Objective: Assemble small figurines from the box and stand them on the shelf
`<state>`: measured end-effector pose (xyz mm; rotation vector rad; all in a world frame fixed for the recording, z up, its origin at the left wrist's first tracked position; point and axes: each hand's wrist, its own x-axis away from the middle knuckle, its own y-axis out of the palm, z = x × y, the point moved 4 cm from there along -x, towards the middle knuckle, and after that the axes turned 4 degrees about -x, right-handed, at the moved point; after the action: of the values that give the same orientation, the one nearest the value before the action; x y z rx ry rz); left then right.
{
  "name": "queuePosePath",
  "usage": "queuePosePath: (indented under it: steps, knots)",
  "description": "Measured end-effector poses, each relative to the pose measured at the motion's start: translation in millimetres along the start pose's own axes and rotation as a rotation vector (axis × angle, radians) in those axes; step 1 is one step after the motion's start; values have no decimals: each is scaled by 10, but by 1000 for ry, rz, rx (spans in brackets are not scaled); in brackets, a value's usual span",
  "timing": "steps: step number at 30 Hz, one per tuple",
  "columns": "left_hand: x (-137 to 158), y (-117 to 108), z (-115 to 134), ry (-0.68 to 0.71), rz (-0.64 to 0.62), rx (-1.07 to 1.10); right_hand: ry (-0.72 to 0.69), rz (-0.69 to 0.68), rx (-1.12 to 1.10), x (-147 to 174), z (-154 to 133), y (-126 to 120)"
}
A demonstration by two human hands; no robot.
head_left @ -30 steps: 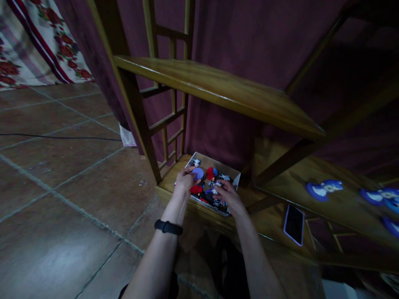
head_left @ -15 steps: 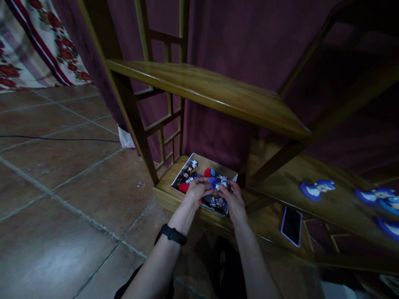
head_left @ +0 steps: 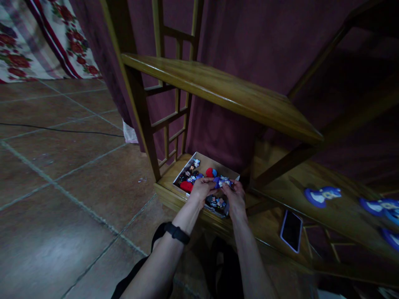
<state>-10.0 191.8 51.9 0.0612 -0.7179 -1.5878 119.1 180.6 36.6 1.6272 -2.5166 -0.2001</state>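
Over an open cardboard box on the low wooden shelf, both of my hands hold one small purple-and-white figurine. My left hand grips its purple end, the fingers closed round it. At the other end my right hand pinches the white and blue part. Several more figurines lie in the box, along with a red and blue round piece and a red piece. My fingers and wrists cover part of the box's contents.
A wooden shelf board juts out above the box. To the right lies a phone, and several figurines on purple bases stand on a higher shelf. A black cable runs across the tiled floor.
The view has shifted slightly, so the shelf appears further right. Between my hands the figurine is turned a little and lies more level. Both hands keep hold of it.
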Motion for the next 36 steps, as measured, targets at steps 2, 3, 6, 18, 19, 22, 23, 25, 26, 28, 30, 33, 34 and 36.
queuePosePath:
  steps: [2,3,6,18,19,22,23,25,26,28,30,33,34,36]
  knots:
    - [7,-3,3,1,7,-2,4,5,32,-10,41,-5]
    - [8,-6,2,1,13,-4,6,6,42,-14,58,-5]
    - [4,-26,0,7,35,2,6,7,38,-18,84,6]
    - [11,-84,-3,24,50,-20,-25,-28,66,15,61,62]
    - [11,-87,-4,21,46,-25,-26,-28,73,14,62,63]
    - [5,-94,-15,17,43,-21,-25,-31,69,6,66,62]
    - [2,-96,-21,17,42,-13,-26,-31,63,1,67,59]
    - [-5,-99,-31,20,41,8,-35,-31,49,-8,66,52]
    - [-9,-101,-36,20,42,19,-39,-36,42,-12,66,51]
    - [-14,-105,-45,17,49,34,-40,-46,30,-18,66,51]
    - [-17,-107,-49,13,54,40,-29,-46,21,-20,68,51]
    - [-20,-106,-51,7,55,33,-4,-30,20,-17,72,51]
    - [-21,-105,-51,5,54,29,0,-28,23,-15,72,51]
    - [-23,-103,-51,10,51,25,0,-27,40,-14,71,49]
